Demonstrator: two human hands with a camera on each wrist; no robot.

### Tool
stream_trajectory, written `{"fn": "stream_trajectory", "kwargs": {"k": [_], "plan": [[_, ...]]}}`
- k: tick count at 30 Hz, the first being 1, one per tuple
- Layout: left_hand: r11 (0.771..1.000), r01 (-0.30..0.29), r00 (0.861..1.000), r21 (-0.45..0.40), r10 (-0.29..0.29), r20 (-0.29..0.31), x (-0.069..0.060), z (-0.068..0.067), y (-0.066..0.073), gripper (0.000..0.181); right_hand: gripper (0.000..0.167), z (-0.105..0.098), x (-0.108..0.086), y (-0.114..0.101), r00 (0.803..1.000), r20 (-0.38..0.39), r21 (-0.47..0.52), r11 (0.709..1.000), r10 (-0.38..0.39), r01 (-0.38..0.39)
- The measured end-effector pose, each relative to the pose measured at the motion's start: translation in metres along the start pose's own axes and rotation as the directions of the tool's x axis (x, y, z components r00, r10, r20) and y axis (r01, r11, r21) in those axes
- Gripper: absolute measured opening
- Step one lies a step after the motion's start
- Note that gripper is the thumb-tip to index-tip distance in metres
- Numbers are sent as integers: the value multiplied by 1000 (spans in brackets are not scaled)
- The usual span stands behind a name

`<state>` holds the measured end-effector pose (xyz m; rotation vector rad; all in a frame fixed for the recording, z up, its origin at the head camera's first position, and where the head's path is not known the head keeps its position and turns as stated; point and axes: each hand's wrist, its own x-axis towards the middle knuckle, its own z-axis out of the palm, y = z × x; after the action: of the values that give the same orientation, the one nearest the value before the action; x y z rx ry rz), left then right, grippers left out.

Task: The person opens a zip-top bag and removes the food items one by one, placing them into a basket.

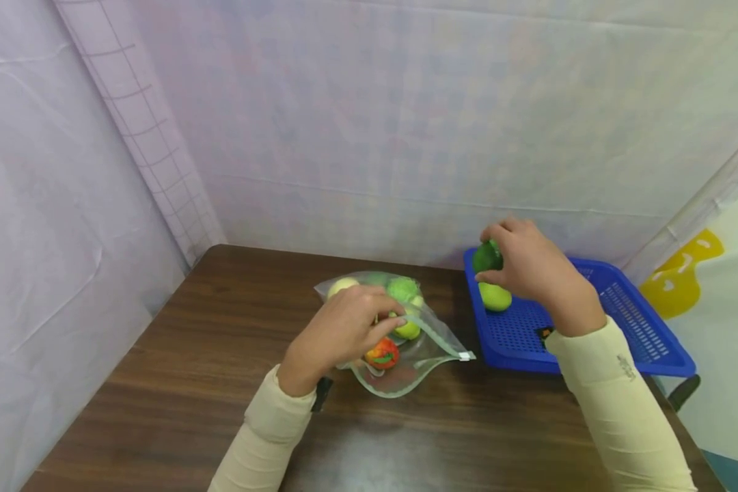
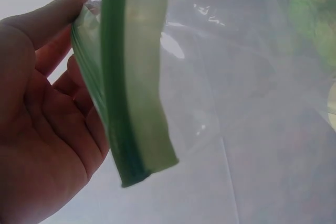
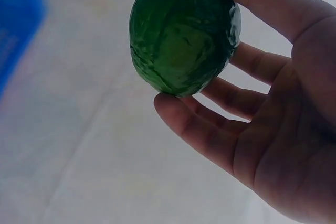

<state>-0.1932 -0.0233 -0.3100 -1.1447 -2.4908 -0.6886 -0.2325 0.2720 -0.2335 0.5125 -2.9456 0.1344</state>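
Observation:
My left hand (image 1: pixel 347 321) pinches the rim of a clear zip bag (image 2: pixel 136 77) between thumb and fingers, and the bag's mouth gapes. Through the plastic show a red-orange ball-like piece (image 1: pixel 383 354), a light green one (image 1: pixel 402 289), a pale yellow one (image 1: pixel 342 285) and a yellow-green one (image 1: pixel 408 331). Above the left end of a blue basket (image 1: pixel 481 335), my right hand (image 1: pixel 531 266) grips a glossy, dark green, roundish fruit or vegetable (image 3: pixel 181 35) by thumb and fingertips. Just below it, a yellow-green fruit (image 1: pixel 495 297) lies in the basket.
A small dark item (image 1: pixel 544 333) lies in the basket, partly behind my right wrist. Beyond the basket's front right corner is a dark green elongated thing (image 1: pixel 684 393). White curtains (image 1: pixel 406 137) stand behind the brown wooden table (image 1: pixel 190 355). A yellow shape (image 1: pixel 676 287) shows at right.

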Motion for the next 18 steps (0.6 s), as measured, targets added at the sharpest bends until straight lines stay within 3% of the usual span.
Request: {"fn": "stream_trajectory", "kwargs": {"k": [4, 8, 13, 18], "plan": [[1000, 0, 1000, -2, 0, -1, 1, 0, 0, 13, 56, 16, 12, 22, 997, 80, -23, 1000, 23, -21], [1000, 7, 1000, -9, -7, 9, 1, 0, 1, 13, 55, 33, 16, 38, 989, 144, -28, 999, -13, 17], [1000, 8, 1000, -13, -8, 17, 0, 0, 1, 14, 54, 50, 17, 52, 976, 207, 10, 997, -73, 73], [1000, 10, 1000, -10, -10, 21, 1, -1, 0, 13, 56, 66, 21, 59, 961, 267, 45, 997, -68, 58]]}}
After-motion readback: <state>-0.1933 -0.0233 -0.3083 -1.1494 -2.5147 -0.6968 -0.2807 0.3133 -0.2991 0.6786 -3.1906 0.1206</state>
